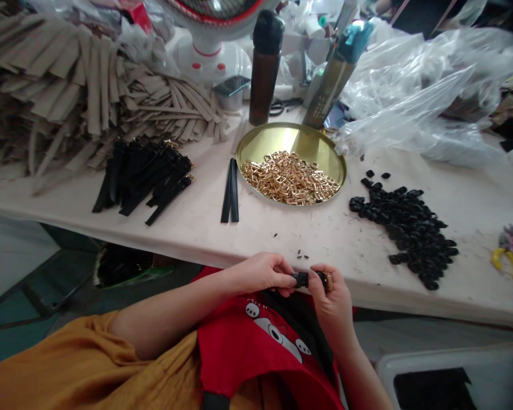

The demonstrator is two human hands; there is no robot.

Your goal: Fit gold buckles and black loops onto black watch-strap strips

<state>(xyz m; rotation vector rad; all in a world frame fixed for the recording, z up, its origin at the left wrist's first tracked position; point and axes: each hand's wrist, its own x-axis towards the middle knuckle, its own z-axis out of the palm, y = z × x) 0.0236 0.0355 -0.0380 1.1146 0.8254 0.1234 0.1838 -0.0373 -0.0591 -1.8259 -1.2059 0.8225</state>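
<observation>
Both my hands meet just below the table's front edge, over my lap. My left hand pinches one end of a short black strap piece. Closed on its other end is my right hand, where a small gold metal fitting shows at the fingertips. A gold round tray holding many gold metal fittings sits straight ahead on the white table. Two black straps lie left of the tray. A heap of small black loops lies to the right.
A pile of black straps lies at left, tan strips stacked behind it. At the back stand a dark bottle, a fan base, a green-capped bottle and clear plastic bags. Yellow-handled snips rest far right. A red bag covers my lap.
</observation>
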